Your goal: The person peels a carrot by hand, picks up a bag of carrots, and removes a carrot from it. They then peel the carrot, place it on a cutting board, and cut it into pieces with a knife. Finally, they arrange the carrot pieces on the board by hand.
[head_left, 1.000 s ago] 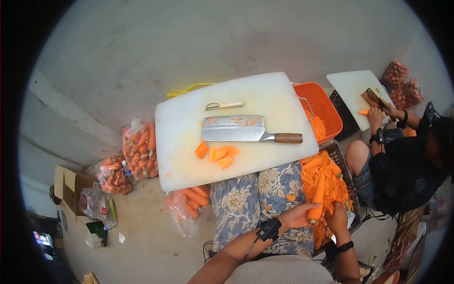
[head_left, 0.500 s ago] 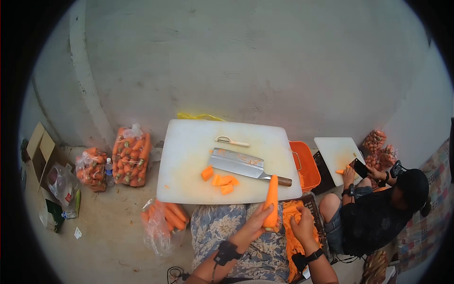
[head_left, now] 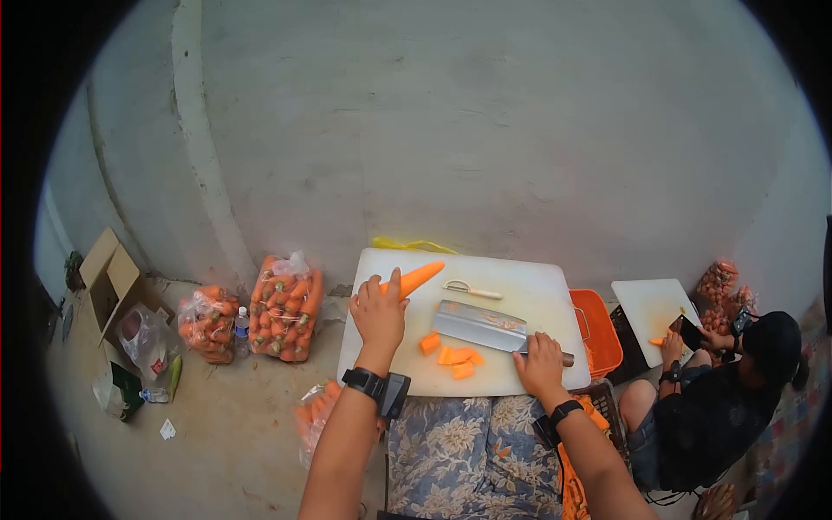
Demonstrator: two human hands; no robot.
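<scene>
On the left part of the white cutting board (head_left: 390, 381), my left hand (head_left: 378, 316) is closed on a peeled carrot (head_left: 423, 279), whose narrow end points up to the right. My right hand (head_left: 542, 362) lies over the handle of a cleaver (head_left: 477, 325), fingers curled round it; the wooden end shows past the hand. The blade rests flat on the board with orange bits stuck to it. Several cut carrot chunks (head_left: 462, 370) lie below the blade. A peeler (head_left: 472, 289) with a pale handle lies above it.
Bags of carrots (head_left: 286, 308) stand on the floor at left, beside a water bottle (head_left: 242, 329) and a cardboard box (head_left: 113, 277). An orange bin (head_left: 598, 325) is right of the board. Farther right a person (head_left: 719, 416) sits by another board (head_left: 646, 303), holding a phone.
My left hand has carried the carrot from over my lap to the board's left side. My right hand has moved up onto the cleaver's handle. The view has shifted.
</scene>
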